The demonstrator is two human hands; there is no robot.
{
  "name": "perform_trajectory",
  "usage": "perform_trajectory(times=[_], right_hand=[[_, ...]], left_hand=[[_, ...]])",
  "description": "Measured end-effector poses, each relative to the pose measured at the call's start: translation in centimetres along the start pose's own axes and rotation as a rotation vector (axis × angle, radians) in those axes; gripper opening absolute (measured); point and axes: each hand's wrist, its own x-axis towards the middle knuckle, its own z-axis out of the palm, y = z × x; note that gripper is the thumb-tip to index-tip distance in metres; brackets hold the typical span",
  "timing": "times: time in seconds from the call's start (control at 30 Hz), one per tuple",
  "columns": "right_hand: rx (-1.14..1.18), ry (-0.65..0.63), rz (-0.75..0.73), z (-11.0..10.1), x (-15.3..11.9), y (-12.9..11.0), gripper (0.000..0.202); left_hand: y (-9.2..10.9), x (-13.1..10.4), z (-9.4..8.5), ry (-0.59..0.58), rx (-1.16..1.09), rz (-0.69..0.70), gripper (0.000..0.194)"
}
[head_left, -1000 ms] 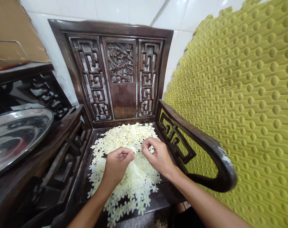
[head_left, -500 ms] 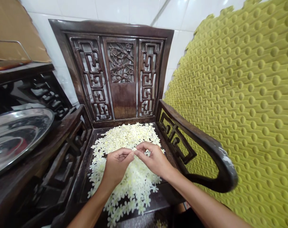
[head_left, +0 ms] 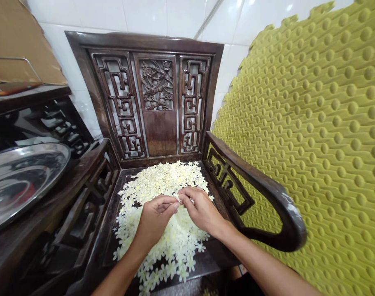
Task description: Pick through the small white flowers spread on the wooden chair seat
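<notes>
A spread of small white five-petalled flowers (head_left: 171,176) covers much of the seat of a dark carved wooden chair (head_left: 161,131). Above it, my left hand (head_left: 156,213) and my right hand (head_left: 199,205) meet at the fingertips. Between them is a small white flower (head_left: 176,197), pinched by the thumb and finger of each hand and partly hidden by them. More flowers lie below my wrists, down to the front edge of the seat.
Armrests rise on both sides, the right armrest (head_left: 267,189) curving toward me. A shiny round metal tray (head_left: 51,164) sits at the left. Yellow-green studded foam matting (head_left: 313,123) stands along the right, and a white tiled wall (head_left: 150,16) is behind the chair.
Both hands stay together over the flowers, shifted very slightly to the right. The fingers have moved a little around the small flower, and the view has tilted up slightly.
</notes>
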Motion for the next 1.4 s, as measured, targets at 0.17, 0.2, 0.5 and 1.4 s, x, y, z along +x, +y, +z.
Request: perform_trajectory(times=[0.17, 0.2, 0.5, 1.4], right_hand=[[-0.029, 0.016, -0.014, 0.01, -0.13, 0.04, 0.018], [-0.031, 0.015, -0.016, -0.01, -0.12, -0.03, 0.019], [-0.032, -0.007, -0.004, -0.16, -0.1, -0.46, 0.02], [-0.045, 0.018, -0.039, -0.13, -0.28, -0.34, 0.017]], left_hand=[[0.64, -0.05, 0.02, 0.057, -0.006, -0.04, 0.015], [0.78, -0.05, 0.0, 0.069, -0.004, -0.038, 0.016], [0.72, 0.1, -0.23, 0.081, -0.02, -0.018, 0.013], [0.77, -0.04, -0.32, 0.088, 0.066, 0.001, 0.018]])
